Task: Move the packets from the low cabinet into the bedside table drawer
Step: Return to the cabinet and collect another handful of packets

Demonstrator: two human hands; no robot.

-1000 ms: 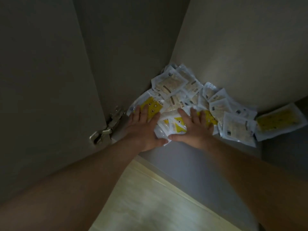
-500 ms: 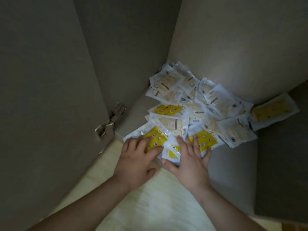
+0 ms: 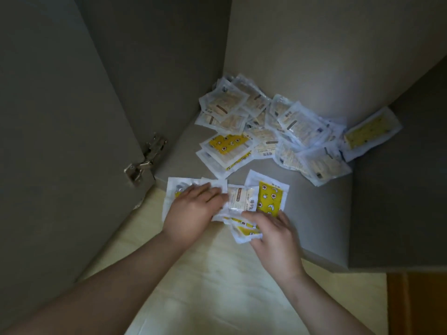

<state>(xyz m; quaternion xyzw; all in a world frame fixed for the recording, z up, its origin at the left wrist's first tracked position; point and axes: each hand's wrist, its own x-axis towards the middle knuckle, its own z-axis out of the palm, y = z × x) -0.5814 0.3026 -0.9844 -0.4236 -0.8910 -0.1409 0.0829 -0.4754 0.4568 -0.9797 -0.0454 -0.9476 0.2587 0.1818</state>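
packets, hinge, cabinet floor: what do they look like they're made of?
Packets: thin plastic film, clear-to-white and glossy; edges crinkle and catch glints.
Hinge: metal with a bright silver sheen.
Cabinet floor: probably laminated board, matte grey and evenly flat; core not visible.

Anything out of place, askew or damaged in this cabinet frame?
Nothing looks damaged or spilled. The heap of packets in the back corner is a loose, overlapping jumble, and one yellow packet lies off at the far right, askew. The left hand and right hand hold a fanned bunch at the shelf edge.
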